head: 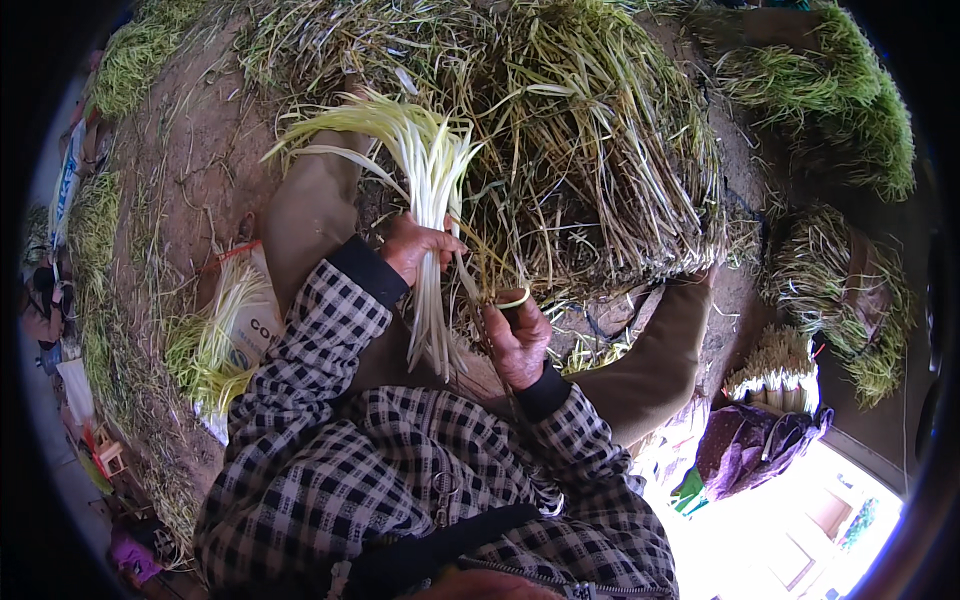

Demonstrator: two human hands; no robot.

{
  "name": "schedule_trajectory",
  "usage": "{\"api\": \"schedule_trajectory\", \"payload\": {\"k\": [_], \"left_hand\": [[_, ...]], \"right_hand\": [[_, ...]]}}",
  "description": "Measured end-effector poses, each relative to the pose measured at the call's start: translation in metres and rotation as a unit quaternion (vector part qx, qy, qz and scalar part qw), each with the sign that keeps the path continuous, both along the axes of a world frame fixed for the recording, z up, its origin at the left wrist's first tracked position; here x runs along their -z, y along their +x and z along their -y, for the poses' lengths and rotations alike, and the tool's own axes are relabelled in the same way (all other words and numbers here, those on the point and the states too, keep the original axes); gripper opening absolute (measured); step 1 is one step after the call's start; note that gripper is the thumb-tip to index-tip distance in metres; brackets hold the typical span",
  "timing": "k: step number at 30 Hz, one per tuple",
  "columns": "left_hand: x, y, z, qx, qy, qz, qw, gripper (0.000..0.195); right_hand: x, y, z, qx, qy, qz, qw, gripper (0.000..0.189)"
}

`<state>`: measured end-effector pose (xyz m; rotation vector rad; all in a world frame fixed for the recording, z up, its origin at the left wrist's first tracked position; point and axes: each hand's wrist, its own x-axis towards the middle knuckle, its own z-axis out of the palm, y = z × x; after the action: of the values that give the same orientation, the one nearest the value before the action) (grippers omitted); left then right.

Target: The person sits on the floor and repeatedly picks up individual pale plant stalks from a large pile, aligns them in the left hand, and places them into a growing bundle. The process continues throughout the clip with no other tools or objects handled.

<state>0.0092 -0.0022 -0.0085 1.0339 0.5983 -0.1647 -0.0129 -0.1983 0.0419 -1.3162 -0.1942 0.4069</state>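
Observation:
My left hand [421, 246] is closed around a bunch of pale stalks with yellow-green leaves [435, 184], likely garlic chives. Their leafy ends fan out above the fist, and the white lower ends hang below it. To the right, my right hand [517, 334] pinches a few thin stalks and withered strands [480, 289] between thumb and fingers, with one pale stalk curled across the fingertips. A large heap of greenish, partly dried stalks with soiled root ends [622, 150] lies just beyond my hands, between my legs.
Left of my leg, more pale stalks [229, 307] lie on a white printed sack [251, 330]. Green leafy piles [840, 90] stand at the right, with bundled stalks [780, 375] beside a purple cloth [750, 442]. Loose strands litter the brown ground [187, 172]. People are partly visible at the far left edge.

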Motion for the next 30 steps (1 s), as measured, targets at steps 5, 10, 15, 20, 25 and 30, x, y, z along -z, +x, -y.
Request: {"api": "schedule_trajectory", "payload": {"k": [5, 10, 15, 20, 25, 30], "left_hand": [[0.009, 0.003, -0.009, -0.044, -0.009, -0.004, 0.999, 0.027], [0.016, 0.006, -0.016, -0.073, 0.015, -0.017, 0.997, 0.024], [0.007, 0.008, -0.019, -0.108, -0.027, -0.025, 0.993, 0.022], [0.01, 0.006, -0.022, -0.096, 0.015, -0.011, 0.995, 0.024], [0.008, 0.002, -0.025, -0.095, 0.043, 0.005, 0.995, 0.031], [-0.001, 0.005, -0.02, -0.068, 0.072, 0.02, 0.995, 0.03]], "right_hand": [[-0.021, -0.004, 0.039, 0.034, 0.059, -0.032, 0.997, 0.01], [-0.042, 0.002, 0.092, 0.147, 0.116, -0.057, 0.981, 0.016], [-0.045, 0.024, 0.171, 0.356, 0.227, 0.005, 0.906, 0.023], [-0.078, 0.055, 0.235, 0.301, 0.31, 0.111, 0.895, 0.022], [-0.081, 0.066, 0.275, 0.44, 0.286, 0.172, 0.833, 0.017], [-0.054, 0.073, 0.257, 0.334, 0.181, 0.133, 0.916, 0.027]]}}
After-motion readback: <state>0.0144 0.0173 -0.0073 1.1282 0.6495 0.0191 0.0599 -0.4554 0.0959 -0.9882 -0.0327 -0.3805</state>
